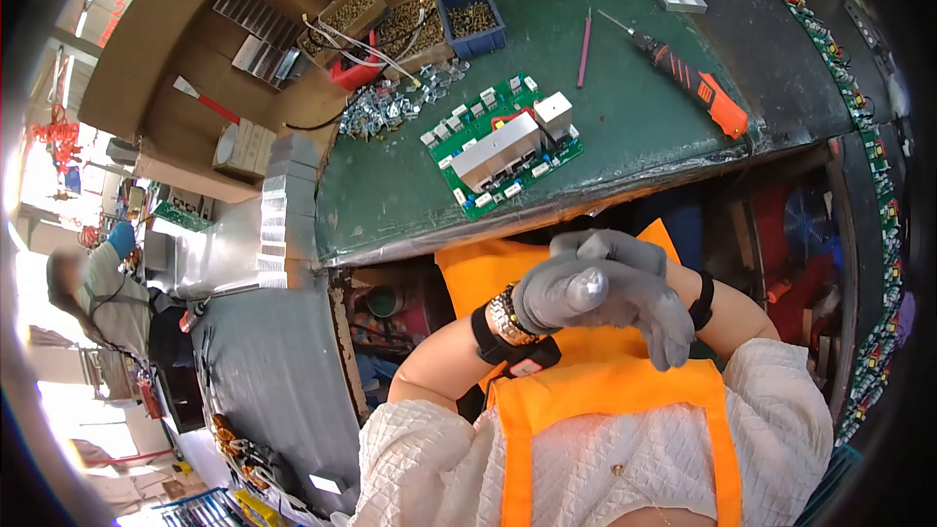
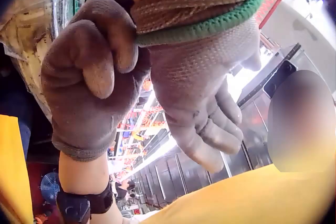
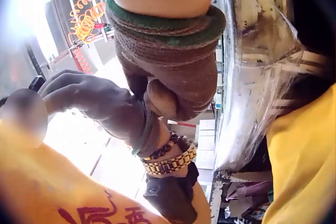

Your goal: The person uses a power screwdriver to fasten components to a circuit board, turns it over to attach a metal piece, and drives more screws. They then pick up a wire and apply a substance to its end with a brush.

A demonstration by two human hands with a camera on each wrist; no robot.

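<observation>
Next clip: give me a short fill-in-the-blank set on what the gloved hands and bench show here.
The right hand grips the cuff of the left hand's grey ____.
The circuit board lying on the bench mat is ____ in colour.
The screwdriver on the bench has an ____ handle.
Missing words: glove; green; orange

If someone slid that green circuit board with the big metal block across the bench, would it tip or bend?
The circuit board lies flat on the mat, so it likely slides without tipping. Its metal block probably adds weight. The board looks stiff.
</observation>
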